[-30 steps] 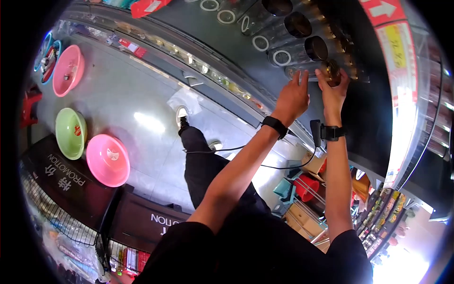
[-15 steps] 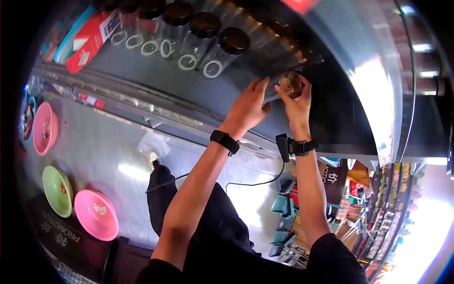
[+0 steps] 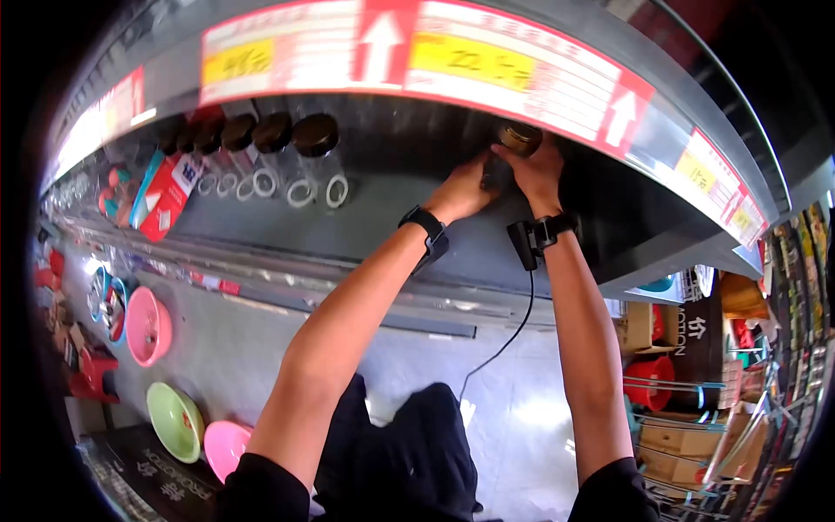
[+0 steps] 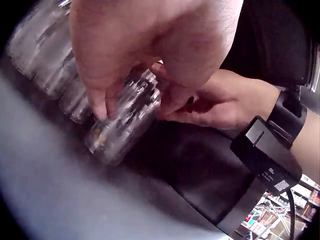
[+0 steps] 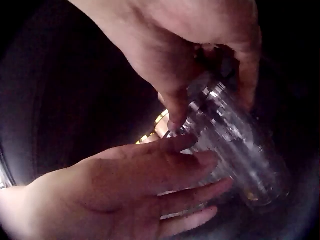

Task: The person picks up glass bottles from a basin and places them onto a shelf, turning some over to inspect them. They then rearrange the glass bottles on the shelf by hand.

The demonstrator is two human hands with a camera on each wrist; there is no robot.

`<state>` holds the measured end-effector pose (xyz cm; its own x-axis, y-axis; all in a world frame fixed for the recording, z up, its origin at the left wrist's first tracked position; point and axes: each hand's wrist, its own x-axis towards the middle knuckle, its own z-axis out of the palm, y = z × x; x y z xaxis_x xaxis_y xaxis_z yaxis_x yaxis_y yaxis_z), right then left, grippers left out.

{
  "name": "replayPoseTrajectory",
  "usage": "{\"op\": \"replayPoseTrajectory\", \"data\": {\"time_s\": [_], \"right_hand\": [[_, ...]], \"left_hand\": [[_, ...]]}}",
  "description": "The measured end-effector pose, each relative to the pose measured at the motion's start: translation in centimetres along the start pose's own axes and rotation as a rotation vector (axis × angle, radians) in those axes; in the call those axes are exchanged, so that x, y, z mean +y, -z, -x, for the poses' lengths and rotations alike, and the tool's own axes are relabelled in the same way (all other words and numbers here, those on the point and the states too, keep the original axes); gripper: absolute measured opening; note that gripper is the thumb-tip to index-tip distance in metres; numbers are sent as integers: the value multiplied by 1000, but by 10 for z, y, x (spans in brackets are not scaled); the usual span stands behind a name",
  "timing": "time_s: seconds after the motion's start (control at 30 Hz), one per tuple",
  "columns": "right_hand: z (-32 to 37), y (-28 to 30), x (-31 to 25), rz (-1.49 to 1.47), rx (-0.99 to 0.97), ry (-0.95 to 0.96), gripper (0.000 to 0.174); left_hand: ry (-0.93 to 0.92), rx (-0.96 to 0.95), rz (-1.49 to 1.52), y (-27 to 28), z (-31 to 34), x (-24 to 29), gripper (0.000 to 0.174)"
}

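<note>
Right, both hands are working on one glass jar (image 4: 125,127), up near the top of the head view, right of centre, under the price strip (image 3: 522,74). And the right hand (image 3: 541,176) has it, thumb on one side and a finger on the other, the jar pinched between them in the middle of the right wrist view. A dark, gold-edged lid (image 3: 520,139) shows just beyond that thumb. Across comes the left hand (image 3: 465,190), fingers nearly straight and slightly spread, touching the glass; how firmly, I cannot tell. In the left wrist view the jar slants down towards the lower left, with more glass jars (image 4: 45,57) in the upper left. Over in the upper left of the head view, dark-lidded jars (image 3: 315,137) stand in a row on the grey shelf (image 3: 383,213), a red packet (image 3: 165,207) just beside them. Black bands circle both wrists, the right one carrying a small black box (image 4: 265,155). Down at lower left, a green basin (image 3: 165,404) sits near a pink basin (image 3: 226,435).
</note>
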<state>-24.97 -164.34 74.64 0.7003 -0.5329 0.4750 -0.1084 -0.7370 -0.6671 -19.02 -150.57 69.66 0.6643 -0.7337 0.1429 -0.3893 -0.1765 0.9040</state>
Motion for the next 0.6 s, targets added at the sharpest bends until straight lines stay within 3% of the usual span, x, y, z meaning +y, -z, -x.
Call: {"op": "replayPoseTrajectory", "data": {"time_s": [0.07, 0.1, 0.2, 0.23, 0.37, 0.47, 0.5, 0.57, 0.6], "right_hand": [[-11, -5, 5, -7, 56, 2, 61], [-15, -12, 12, -81, 159, 91, 61], [-39, -32, 38, -28, 160, 70, 64], [-45, -33, 43, -72, 144, 141, 68], [-71, -36, 54, -58, -20, 68, 88], [-79, -35, 57, -84, -85, 82, 85], [-85, -42, 67, -35, -65, 133, 84], [-85, -40, 68, -34, -58, 97, 82], [-88, -47, 75, 0, 11, 184, 80]], "left_hand": [[20, -39, 2, -1, -21, -7, 77], [39, -13, 47, -4, -27, -10, 76], [-51, 15, 48, -6, -46, -25, 75], [-350, 123, -38, -15, -72, -66, 74], [-123, 166, -138, -13, -53, -13, 69], [-210, 228, -174, -19, -69, -31, 80], [-132, 190, -228, -16, -63, -22, 80], [-229, 251, -199, -18, -61, -16, 70], [-269, 286, -187, -20, -59, -16, 65]]}}
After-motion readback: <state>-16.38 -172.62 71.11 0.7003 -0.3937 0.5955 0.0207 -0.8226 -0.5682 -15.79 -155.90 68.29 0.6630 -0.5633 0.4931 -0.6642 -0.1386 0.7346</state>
